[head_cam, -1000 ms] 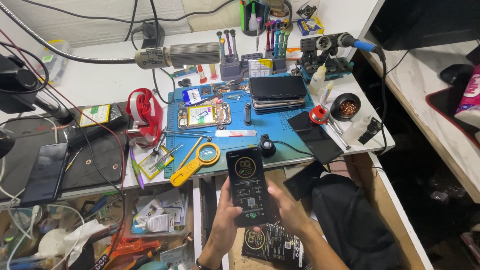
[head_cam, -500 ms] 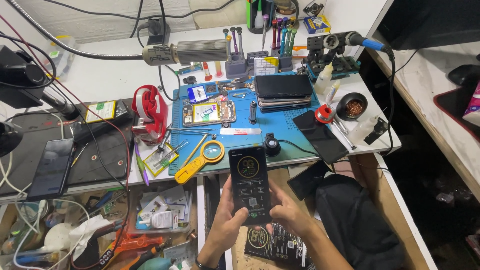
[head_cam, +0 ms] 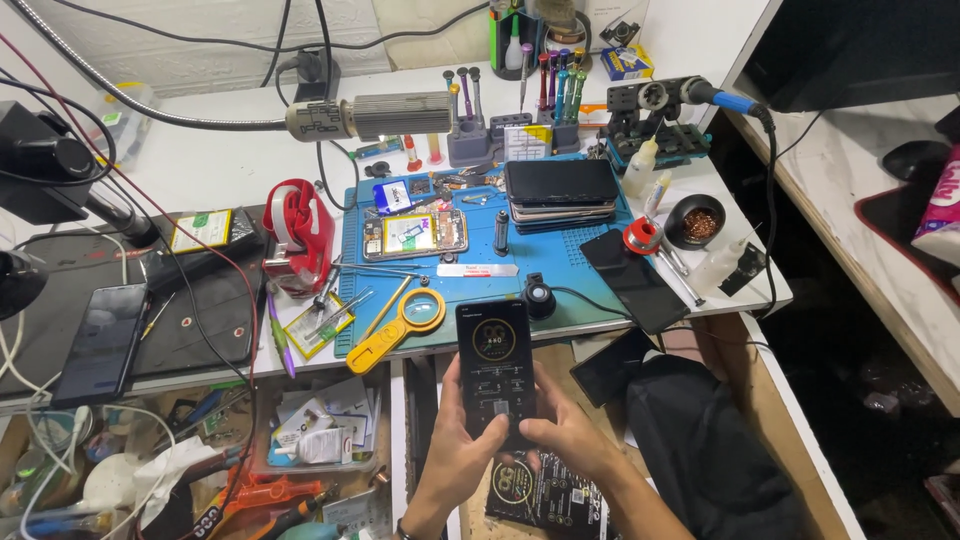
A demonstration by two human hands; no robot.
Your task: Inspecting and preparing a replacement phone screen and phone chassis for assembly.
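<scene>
Head: phone (head_cam: 495, 365) off blue mat (head_cam: 560, 310) edge

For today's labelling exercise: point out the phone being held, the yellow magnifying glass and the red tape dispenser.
phone (head_cam: 494, 365), head view, middle of its lit screen.
yellow magnifying glass (head_cam: 422, 308), head view, on its round lens.
red tape dispenser (head_cam: 300, 238), head view, middle of its red body.

My left hand (head_cam: 455, 450) comes up from below with its palm turned inward and fingers curled. My right hand (head_cam: 565, 440) sits just beside it, thumb reaching across towards the left. Both forearms angle up from the bottom edge, wrists close together.
</scene>
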